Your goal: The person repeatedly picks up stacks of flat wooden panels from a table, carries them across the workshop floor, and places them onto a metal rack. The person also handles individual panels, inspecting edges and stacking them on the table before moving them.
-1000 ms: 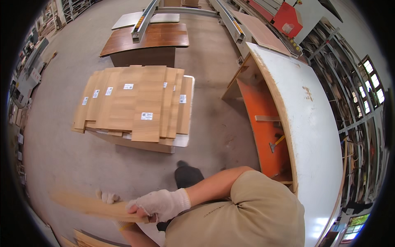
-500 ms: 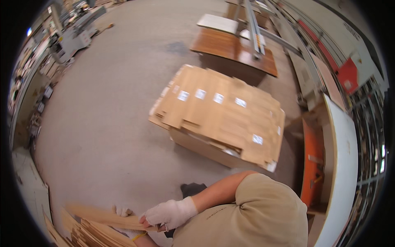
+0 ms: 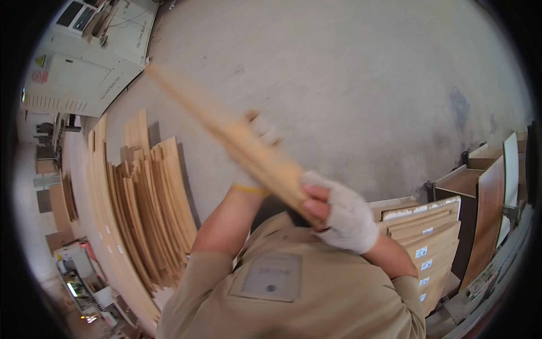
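A long, light wooden board (image 3: 248, 147), perhaps with another layered under it, slants across the front of my body. Its far end points up and left and is smeared by motion. My right hand (image 3: 347, 217), in a white fingerless-looking glove, is closed round the near end, its bare fingertips on the wood. My left hand (image 3: 265, 131) grips the board around its middle from below; only blurred gloved fingers show past the far edge, and the yellow cuff shows on the near side. To my left, many similar wooden strips (image 3: 149, 192) lie in an uneven pile.
Longer boards (image 3: 101, 186) lie left of the strip pile. A pale machine cabinet (image 3: 79, 73) stands at the far left. At the right is a stack of labelled panels (image 3: 432, 248), with a brown panel (image 3: 485, 220) beyond it. Grey concrete floor (image 3: 361, 96) stretches ahead.
My view has swung left, bringing the strip pile and cabinet further into sight. The board, held low by the pile before, is now raised in front of my chest in both hands.
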Demonstrator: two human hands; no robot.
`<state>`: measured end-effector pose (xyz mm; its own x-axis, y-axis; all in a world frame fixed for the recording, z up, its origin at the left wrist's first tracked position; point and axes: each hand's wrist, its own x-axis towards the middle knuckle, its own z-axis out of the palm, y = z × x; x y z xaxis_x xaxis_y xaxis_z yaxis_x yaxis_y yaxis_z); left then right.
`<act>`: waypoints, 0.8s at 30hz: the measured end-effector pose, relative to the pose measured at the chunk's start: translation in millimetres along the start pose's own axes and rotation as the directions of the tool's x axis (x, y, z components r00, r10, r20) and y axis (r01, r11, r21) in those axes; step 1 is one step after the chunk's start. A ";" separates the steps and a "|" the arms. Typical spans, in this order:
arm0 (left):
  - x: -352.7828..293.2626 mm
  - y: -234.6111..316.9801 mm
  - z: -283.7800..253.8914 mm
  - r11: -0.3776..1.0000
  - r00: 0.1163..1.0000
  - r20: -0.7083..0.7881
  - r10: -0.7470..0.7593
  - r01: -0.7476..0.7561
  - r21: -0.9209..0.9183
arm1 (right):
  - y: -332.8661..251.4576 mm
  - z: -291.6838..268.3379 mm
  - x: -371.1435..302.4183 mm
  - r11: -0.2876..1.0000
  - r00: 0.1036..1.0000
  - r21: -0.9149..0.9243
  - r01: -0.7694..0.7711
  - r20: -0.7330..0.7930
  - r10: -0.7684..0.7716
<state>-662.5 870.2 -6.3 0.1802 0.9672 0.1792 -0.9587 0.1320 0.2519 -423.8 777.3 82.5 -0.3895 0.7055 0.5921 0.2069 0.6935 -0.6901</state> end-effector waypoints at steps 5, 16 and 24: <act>248.7 -105.1 42.4 0.987 0.988 0.041 -0.150 0.152 -0.053 | 115.1 -144.4 98.7 0.989 0.989 -0.074 -0.128 -0.082 0.122; 684.0 -378.2 53.6 0.882 0.905 0.144 -0.400 0.423 -0.207 | 402.3 -462.3 231.1 0.950 0.949 -0.234 -0.206 -0.286 0.136; 973.1 -607.0 35.2 0.702 0.752 0.424 -0.504 0.643 -0.306 | 599.8 -700.1 291.5 0.897 0.876 -0.303 -0.320 -0.456 0.158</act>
<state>102.5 1723.6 48.6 0.7124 0.5690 0.4108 -0.6244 0.7811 0.0009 215.0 1501.3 132.4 0.1010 0.7944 0.5990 0.5827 0.4408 -0.6828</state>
